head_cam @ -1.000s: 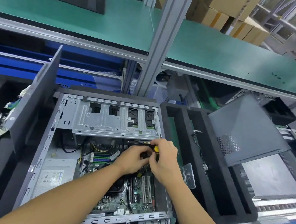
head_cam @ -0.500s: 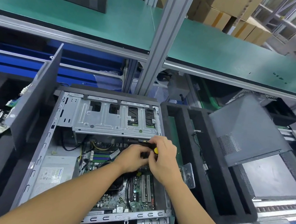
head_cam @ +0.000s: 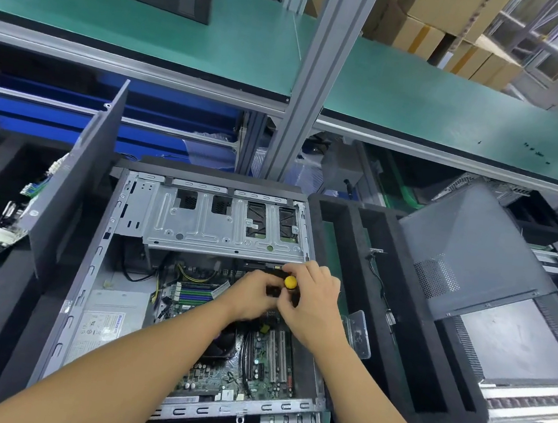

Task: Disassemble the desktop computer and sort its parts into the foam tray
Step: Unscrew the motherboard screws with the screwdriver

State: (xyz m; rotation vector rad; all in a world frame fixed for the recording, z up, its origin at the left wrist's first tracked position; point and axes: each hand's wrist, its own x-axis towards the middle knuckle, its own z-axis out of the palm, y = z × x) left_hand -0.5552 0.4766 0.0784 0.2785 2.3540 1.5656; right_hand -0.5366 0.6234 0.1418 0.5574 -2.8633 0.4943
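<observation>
Both hands meet inside open grey metal computer case (head_cam: 89, 294), just below silver drive cage (head_cam: 200, 230). Right hand (head_cam: 312, 304) is curled round upright black screwdriver with yellow cap (head_cam: 290, 281), and left hand (head_cam: 249, 296) seems to pinch its shaft. Black foam tray (head_cam: 410, 356) lies beside case's right wall, so I judge right hand nearer.

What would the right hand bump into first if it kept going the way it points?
Most likely the left hand, right in front of its fingers. The right hand grips a yellow-capped tool and points left and forward; past that comes the metal drive cage. Depth is hard to judge.
</observation>
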